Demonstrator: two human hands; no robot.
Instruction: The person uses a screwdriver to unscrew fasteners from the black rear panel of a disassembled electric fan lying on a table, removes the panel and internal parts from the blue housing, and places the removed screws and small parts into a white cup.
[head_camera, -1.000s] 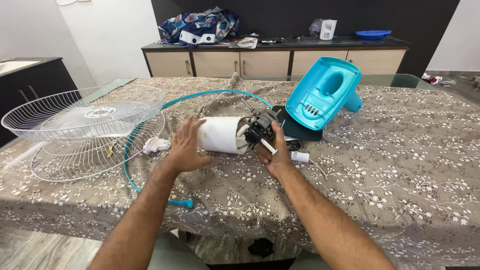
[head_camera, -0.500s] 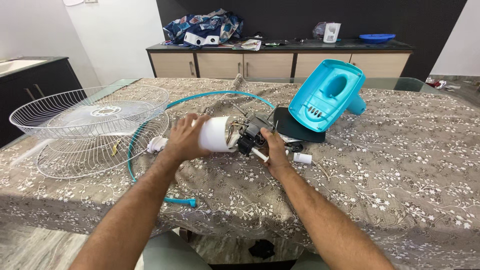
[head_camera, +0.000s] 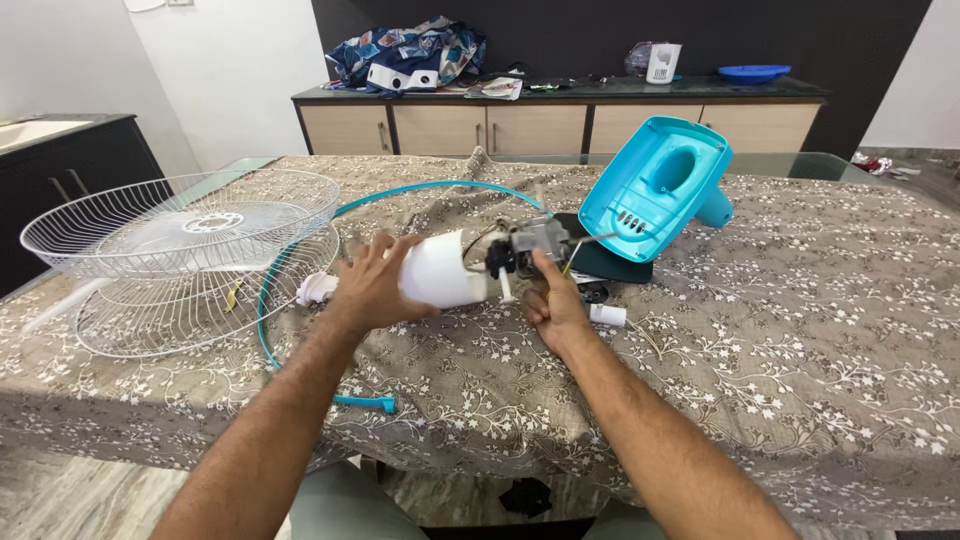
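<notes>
My left hand (head_camera: 368, 285) grips a white cylindrical motor cover (head_camera: 441, 269), lifted a little off the table. My right hand (head_camera: 551, 297) holds the dark fan motor (head_camera: 532, 245), with its white shaft (head_camera: 505, 285) pointing down. Thin wires run between the cover and the motor. A turquoise fan base (head_camera: 655, 187) leans tilted just behind the motor, over a black plate (head_camera: 600, 262). A small white cylinder piece (head_camera: 607, 315) lies on the cloth by my right wrist.
Two white wire fan guards (head_camera: 180, 235) are stacked at the table's left, with a clear fan blade between them. A turquoise rim ring (head_camera: 300, 250) curves around them. A white knob (head_camera: 317, 289) lies near my left hand. A floral cloth (head_camera: 780, 330) covers the table; a cluttered sideboard (head_camera: 560, 120) stands behind.
Both hands have lifted the cover and motor slightly. The motor has pulled further out of the white cover and turned, so its shaft now points down.
</notes>
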